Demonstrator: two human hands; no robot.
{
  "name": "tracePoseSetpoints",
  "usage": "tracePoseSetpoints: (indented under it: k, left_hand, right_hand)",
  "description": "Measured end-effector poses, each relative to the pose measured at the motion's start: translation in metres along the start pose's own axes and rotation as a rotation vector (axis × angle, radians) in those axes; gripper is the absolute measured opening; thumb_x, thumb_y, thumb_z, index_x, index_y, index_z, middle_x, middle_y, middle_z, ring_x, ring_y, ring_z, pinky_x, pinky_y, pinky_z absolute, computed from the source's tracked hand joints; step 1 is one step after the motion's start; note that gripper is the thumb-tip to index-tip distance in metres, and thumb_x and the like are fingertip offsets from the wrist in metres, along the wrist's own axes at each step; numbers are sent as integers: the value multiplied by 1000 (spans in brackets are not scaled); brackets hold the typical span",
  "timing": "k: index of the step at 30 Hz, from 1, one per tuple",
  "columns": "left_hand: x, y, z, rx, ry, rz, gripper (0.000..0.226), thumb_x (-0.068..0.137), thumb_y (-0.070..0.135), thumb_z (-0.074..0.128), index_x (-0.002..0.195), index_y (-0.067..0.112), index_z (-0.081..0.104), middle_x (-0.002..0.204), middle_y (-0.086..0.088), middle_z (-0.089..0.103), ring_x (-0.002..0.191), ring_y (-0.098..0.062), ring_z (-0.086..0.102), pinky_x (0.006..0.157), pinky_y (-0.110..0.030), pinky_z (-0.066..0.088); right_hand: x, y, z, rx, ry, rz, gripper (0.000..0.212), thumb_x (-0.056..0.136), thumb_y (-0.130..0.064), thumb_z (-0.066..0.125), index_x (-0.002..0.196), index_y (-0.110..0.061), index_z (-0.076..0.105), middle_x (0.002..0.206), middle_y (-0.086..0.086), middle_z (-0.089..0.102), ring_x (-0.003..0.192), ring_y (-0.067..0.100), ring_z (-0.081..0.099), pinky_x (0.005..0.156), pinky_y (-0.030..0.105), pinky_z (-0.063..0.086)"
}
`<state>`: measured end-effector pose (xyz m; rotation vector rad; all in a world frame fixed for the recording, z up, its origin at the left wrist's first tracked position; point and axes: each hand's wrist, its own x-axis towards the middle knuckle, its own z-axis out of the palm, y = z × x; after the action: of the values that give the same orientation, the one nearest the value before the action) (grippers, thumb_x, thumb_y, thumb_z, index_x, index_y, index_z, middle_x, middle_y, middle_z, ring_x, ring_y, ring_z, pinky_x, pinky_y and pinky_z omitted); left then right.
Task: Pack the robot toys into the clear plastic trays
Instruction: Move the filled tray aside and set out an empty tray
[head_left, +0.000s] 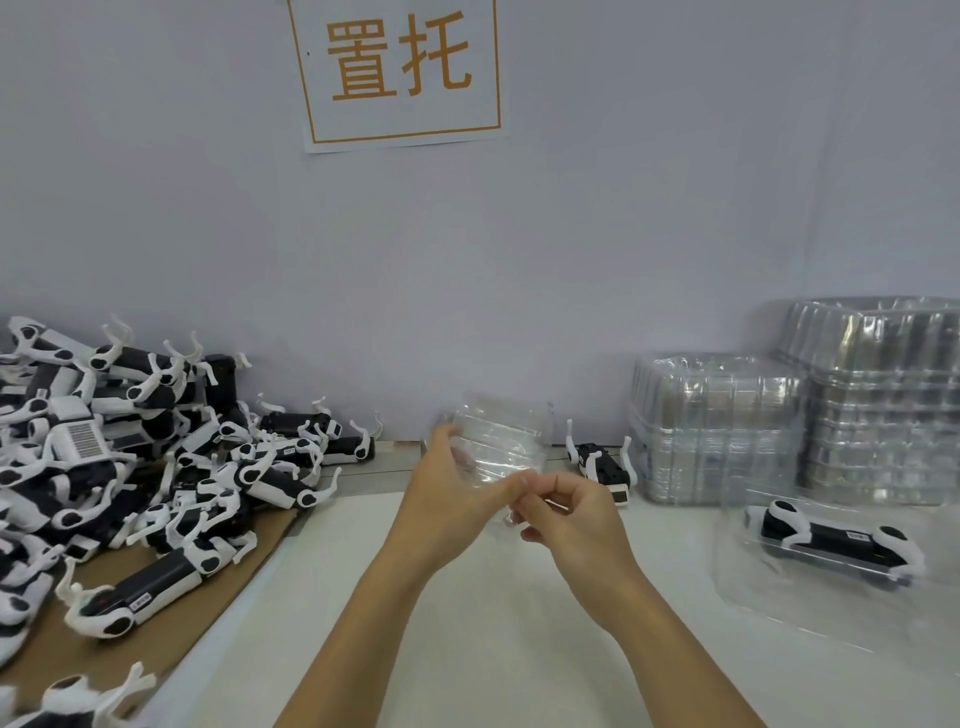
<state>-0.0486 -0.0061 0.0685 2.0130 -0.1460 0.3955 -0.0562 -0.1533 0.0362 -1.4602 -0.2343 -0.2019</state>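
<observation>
A clear plastic tray (500, 439) is held up above the white table, in front of the wall. My left hand (451, 493) grips its left side, thumb and fingers curled round the edge. My right hand (563, 517) pinches the tray's lower right edge. A heap of black-and-white robot toys (130, 467) lies on brown cardboard at the left. One robot toy (602, 465) lies alone behind my hands. Another robot toy (836, 540) sits packed in a clear tray (779, 603) at the right.
Two stacks of empty clear trays (717, 431) (883, 400) stand against the wall at the right. A paper sign (400, 73) with orange characters hangs on the wall. The white table surface (493, 649) lies under my forearms.
</observation>
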Motion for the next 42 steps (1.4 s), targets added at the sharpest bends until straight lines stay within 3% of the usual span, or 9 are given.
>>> tracePoseSetpoints:
  k: [11,18,22,25,27,29,33,37,42]
  left_hand:
    - [1,-4,-4,-71,26,-96,71,66,53,86,118,33,43,103,6,58,94,-4,58,67,-19,41]
    - [1,-7,0,109,235,42,70,65,46,85,114,34,35,93,15,52,85,3,52,62,-12,36]
    - [7,-10,-21,100,387,92,63,64,38,85,110,29,43,90,16,55,84,6,56,60,-10,39]
    - [10,-16,-46,150,528,98,71,66,37,85,122,18,46,101,2,59,96,-21,59,82,-34,51]
    - [11,-21,-60,249,620,94,76,68,38,85,128,17,45,106,0,56,102,-24,52,94,-51,45]
    - [11,-27,-66,302,690,114,77,69,36,87,131,15,46,107,-1,54,103,-24,46,96,-55,41]
    - [8,-46,-58,252,546,129,70,77,18,83,137,16,48,114,-11,44,109,-30,41,91,-35,33]
    - [5,-69,-42,300,203,26,88,90,4,69,158,24,17,152,-17,32,144,-29,22,118,-38,20]
    - [7,-74,-52,487,397,-159,84,83,0,66,154,25,27,148,-14,37,137,-34,32,109,-50,34]
  right_hand:
    - [-1,2,0,139,-99,173,13,96,-5,59,88,-5,70,78,4,71,73,13,68,67,25,49]
    - [0,4,5,3,21,86,12,96,-15,63,90,-12,73,75,-3,72,69,9,68,61,19,51]
    - [7,1,-9,-56,213,21,14,96,-16,59,85,-15,67,69,-11,69,68,3,67,58,20,50]
    - [15,-4,-35,139,430,61,21,100,-15,50,81,-18,58,62,-9,62,63,10,63,62,28,44]
    - [19,-7,-53,277,529,108,23,104,-16,44,83,-20,55,60,-7,58,61,13,54,61,28,38]
    - [19,-7,-64,351,585,141,26,106,-14,39,84,-19,52,61,-4,53,59,13,47,56,26,32]
    - [18,-6,-67,472,584,188,35,106,-11,30,75,-19,42,57,-5,43,49,10,34,41,21,23]
    - [20,-4,-67,526,559,230,37,104,-5,28,74,-18,44,56,-4,35,41,8,27,36,20,16]
    - [20,3,-64,385,492,405,29,88,4,31,81,-14,52,50,-4,32,41,9,26,34,17,14]
